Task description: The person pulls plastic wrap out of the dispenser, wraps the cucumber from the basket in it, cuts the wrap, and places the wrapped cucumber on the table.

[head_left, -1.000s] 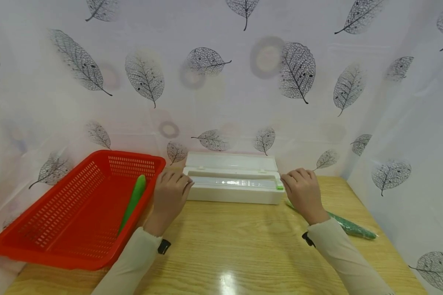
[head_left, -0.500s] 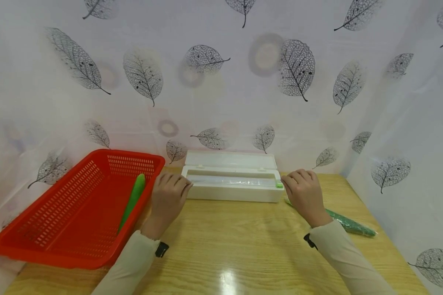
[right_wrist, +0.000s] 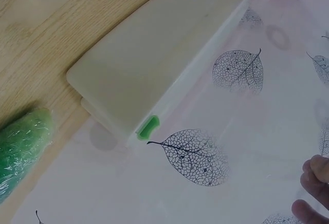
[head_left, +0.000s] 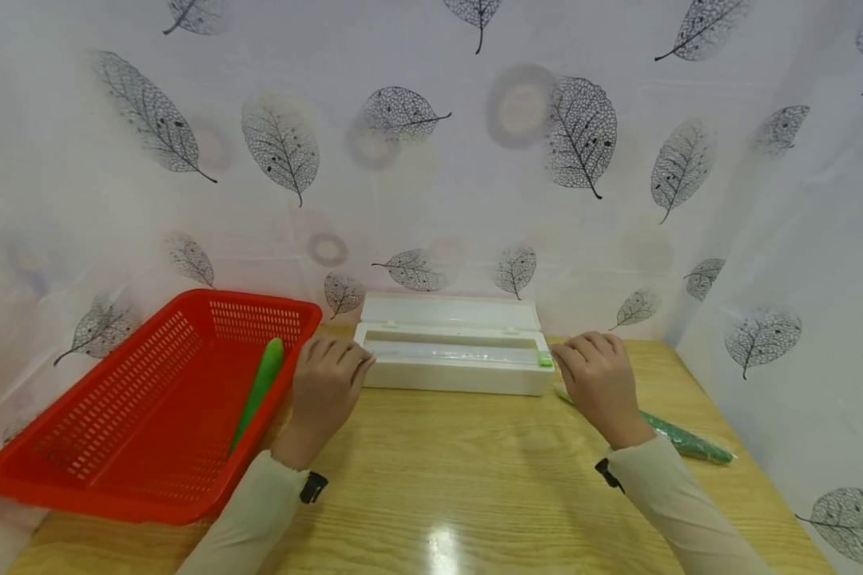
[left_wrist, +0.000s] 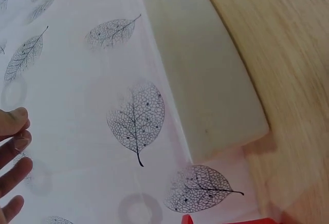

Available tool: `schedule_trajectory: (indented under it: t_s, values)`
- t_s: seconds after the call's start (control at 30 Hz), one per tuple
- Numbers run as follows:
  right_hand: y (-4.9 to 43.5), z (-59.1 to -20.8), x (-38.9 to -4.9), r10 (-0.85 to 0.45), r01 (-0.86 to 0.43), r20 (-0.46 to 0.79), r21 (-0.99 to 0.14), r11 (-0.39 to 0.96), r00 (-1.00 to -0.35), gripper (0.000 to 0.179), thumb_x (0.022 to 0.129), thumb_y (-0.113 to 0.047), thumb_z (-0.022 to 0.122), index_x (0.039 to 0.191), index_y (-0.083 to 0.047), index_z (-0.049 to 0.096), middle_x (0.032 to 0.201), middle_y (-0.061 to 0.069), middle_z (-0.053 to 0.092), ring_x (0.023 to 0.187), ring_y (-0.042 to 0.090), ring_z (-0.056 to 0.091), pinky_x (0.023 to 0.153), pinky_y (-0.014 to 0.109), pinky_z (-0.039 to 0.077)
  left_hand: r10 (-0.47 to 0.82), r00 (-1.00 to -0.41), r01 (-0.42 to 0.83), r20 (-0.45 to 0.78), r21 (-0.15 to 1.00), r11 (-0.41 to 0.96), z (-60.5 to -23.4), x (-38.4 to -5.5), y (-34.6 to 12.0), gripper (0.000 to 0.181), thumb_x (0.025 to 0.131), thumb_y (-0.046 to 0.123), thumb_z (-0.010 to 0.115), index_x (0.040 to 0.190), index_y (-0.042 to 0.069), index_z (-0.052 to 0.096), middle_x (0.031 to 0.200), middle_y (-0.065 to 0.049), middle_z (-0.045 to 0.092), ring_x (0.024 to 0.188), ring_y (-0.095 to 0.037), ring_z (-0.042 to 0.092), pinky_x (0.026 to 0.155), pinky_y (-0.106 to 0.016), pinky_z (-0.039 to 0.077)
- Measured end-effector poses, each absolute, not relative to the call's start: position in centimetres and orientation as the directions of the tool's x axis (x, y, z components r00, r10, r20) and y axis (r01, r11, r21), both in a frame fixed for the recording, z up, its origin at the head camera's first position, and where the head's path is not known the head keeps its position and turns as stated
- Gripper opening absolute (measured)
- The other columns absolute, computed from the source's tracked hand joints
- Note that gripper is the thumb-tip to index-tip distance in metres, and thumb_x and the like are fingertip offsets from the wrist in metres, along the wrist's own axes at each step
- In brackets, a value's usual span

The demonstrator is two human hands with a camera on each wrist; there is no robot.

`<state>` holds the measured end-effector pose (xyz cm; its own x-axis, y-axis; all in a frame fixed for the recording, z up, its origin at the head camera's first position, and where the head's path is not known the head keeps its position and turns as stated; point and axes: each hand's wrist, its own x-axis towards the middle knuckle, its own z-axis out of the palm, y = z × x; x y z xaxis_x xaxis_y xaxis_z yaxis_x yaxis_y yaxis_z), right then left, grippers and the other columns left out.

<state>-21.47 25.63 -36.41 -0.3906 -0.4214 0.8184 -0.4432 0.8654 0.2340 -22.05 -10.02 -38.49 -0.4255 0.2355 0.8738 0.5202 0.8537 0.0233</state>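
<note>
The left hand (head_left: 324, 391) and right hand (head_left: 598, 385) are near the white box's (head_left: 453, 378) two ends, fingers pinching what looks like clear cling film (head_left: 453, 353). More film sits inside the box. This seems the pulling-out step; next, both hands should probably pull evenly.

Left hand (head_left: 325, 395), right hand (head_left: 598, 386) — both pinching (fingers (head_left: 331, 351) bent)
</note>
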Motion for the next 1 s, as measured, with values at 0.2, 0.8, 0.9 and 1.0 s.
schedule_trajectory:
  t_s: [0.2,0.8,0.9,1.0]
  values:
    - [25.7,-36.0,-21.2,-0.416,-0.444,0.823,0.229,0.866,-0.386,0.008,0.077,-0.007,0.071,0.080,0.000,0.071,0.075,0.014,0.068,0.076,0.033,0.061,0.073,0.049,0.046,0.234,-0.404,0.525,0.884,0.015,0.851,-38.2,-22.0,-10.1,0.016,0.074,0.013,0.078,0.080,0.003,0.068,0.077,-0.012,0.067,0.079,-0.030,0.056,0.086,-0.048,0.046]
    - [25.6,-34.4,-20.7,-0.398,-0.441,0.843,0.221,0.870,-0.363,0.018,0.087,-0.014,0.064,0.082,0.001,0.072,0.074,0.015,0.068,0.077,0.034,0.060,0.070,0.048,0.044,0.220,-0.378,0.525,0.900,0.013,0.851,-36.9,-21.4,-9.9,0.014,0.075,0.012,0.077,0.079,0.002,0.068,0.077,-0.013,0.067,0.081,-0.031,0.057,0.086,-0.047,0.045]
    - [25.6,-34.2,-20.6,-0.398,-0.440,0.844,0.222,0.870,-0.360,0.032,0.095,-0.022,0.053,0.082,0.001,0.072,0.074,0.015,0.068,0.077,0.034,0.060,0.071,0.049,0.044,0.214,-0.373,0.525,0.903,0.016,0.851,-36.7,-21.3,-9.9,0.016,0.074,0.012,0.078,0.080,0.002,0.068,0.077,-0.013,0.067,0.081,-0.031,0.058,0.086,-0.047,0.046]
    - [25.5,-34.1,-20.5,-0.391,-0.449,0.851,0.214,0.868,-0.350,0.042,0.099,-0.027,0.046,0.082,0.001,0.072,0.074,0.015,0.068,0.077,0.034,0.060,0.071,0.049,0.044,0.213,-0.373,0.524,0.903,0.015,0.851,-36.5,-21.2,-10.0,0.016,0.074,0.013,0.078,0.080,0.002,0.068,0.077,-0.013,0.067,0.081,-0.031,0.058,0.086,-0.047,0.046]
